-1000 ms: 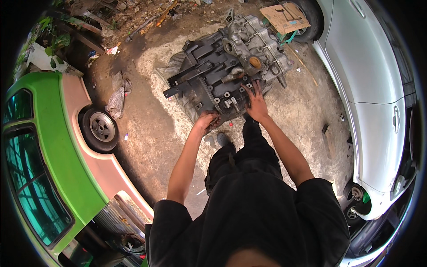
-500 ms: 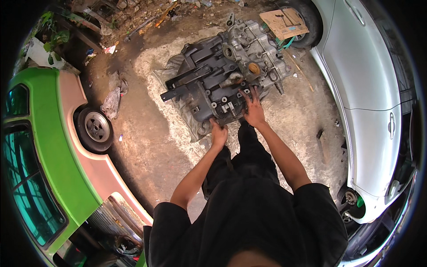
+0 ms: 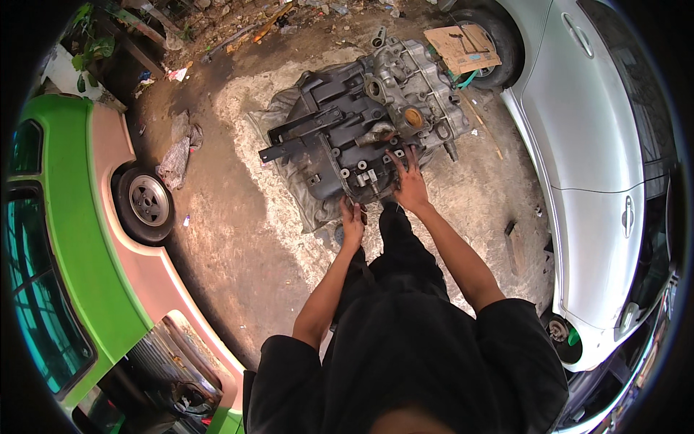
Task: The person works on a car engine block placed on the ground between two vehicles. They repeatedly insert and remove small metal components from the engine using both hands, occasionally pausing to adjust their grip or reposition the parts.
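A dark engine block (image 3: 350,130), with a lighter grey cast metal section (image 3: 405,65) at its upper right, lies on a crumpled grey cloth (image 3: 305,210) on the ground in front of me. My left hand (image 3: 353,226) touches the engine's near edge, its fingers pointing away from me and apart. To the right of it, my right hand (image 3: 411,186) rests with spread fingers on the engine's near right part, beside several bolt holes. I cannot see anything held in either hand. A round orange-brown opening (image 3: 413,117) shows on top of the engine, beyond my right hand.
On the left stands a green and pink vehicle (image 3: 83,224) with a wheel (image 3: 147,202). A silver car (image 3: 589,159) is on the right. Cardboard (image 3: 463,49) with tools lies by its wheel. A dirty rag (image 3: 176,160) and scattered rubbish lie on the ground.
My left hand has shifted slightly, and its fingers now stretch out along the engine's near edge. My right hand stays spread on the engine. The whole view has moved a little.
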The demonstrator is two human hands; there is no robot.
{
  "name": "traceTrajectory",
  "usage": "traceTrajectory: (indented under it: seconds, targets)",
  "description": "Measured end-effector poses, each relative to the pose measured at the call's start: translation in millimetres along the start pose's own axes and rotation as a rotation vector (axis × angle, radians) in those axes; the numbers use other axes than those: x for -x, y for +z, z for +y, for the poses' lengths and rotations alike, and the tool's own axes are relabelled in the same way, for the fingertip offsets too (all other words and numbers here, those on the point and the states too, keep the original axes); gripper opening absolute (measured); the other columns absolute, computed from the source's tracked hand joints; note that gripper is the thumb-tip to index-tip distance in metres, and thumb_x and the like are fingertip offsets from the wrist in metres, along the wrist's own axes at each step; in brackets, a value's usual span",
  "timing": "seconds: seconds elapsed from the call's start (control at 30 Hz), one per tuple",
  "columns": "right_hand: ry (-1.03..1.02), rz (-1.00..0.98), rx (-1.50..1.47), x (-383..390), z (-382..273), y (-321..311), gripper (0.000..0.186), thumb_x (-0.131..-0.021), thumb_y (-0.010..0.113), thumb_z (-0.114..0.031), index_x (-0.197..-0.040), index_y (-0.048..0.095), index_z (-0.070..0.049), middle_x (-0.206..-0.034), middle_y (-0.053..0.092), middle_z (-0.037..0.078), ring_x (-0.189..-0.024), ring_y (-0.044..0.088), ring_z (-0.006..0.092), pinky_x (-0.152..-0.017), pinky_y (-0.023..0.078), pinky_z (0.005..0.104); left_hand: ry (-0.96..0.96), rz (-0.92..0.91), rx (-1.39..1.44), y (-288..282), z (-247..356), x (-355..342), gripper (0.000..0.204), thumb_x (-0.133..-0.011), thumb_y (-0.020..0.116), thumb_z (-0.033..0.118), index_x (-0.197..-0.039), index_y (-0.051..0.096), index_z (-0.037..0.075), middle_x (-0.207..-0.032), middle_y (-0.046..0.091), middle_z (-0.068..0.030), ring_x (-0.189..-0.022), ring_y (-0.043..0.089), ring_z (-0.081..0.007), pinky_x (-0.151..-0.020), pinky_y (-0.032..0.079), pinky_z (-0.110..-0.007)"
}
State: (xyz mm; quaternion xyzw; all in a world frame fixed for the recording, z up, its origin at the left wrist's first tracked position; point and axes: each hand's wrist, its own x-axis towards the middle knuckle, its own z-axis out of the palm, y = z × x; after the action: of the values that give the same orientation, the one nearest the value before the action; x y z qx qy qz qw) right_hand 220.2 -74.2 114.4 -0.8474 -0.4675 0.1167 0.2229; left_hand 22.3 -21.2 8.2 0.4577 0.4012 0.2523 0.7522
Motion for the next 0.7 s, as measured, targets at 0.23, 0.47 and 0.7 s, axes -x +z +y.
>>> traceTrajectory:
  seconds: [0.23, 0.47, 0.7]
  targets:
    - [0.008, 0.025, 0.011, 1.6, -2.8, 2.8, 0.1, -0.076, 0.072, -0.003, -0.158, 0.029, -0.037, -0.167, 0.016, 0.012, -0.157, 0.008, 0.0385, -0.123, 0.034, 0.0483, -0.152, 0.069, 0.365, -6.3, 15.2, 2.1, 0.045, -0.108, 0.052, 0.014, -0.147, 0.031, 0.027, -0.095, 0.054, -0.0011, -0.073, 0.05, -0.0087, -0.061, 0.042, -0.024]
    - [0.047, 0.02, 0.011, 1.6, -5.8, 2.3, 0.102, -0.074, 0.074, -0.001, -0.158, 0.029, -0.037, -0.167, 0.016, 0.011, -0.157, 0.008, 0.0374, -0.122, 0.037, 0.0482, -0.296, 0.042, 0.457, -24.4, 37.7, 1.8, 0.048, -0.102, 0.056, 0.005, -0.142, 0.04, 0.025, -0.104, 0.057, -0.0045, -0.081, 0.051, -0.015, -0.066, 0.047, -0.036]
    - [0.035, 0.062, 0.004, 1.1, -7.0, 5.8, 0.103, -0.073, 0.075, -0.002, -0.158, 0.029, -0.037, -0.168, 0.014, 0.011, -0.157, 0.007, 0.0369, -0.122, 0.037, 0.0484, -0.283, -0.05, 0.313, -34.5, 70.2, -4.3, 0.045, -0.102, 0.057, 0.004, -0.144, 0.049, 0.017, -0.109, 0.06, -0.007, -0.085, 0.057, -0.0183, -0.069, 0.054, -0.042]
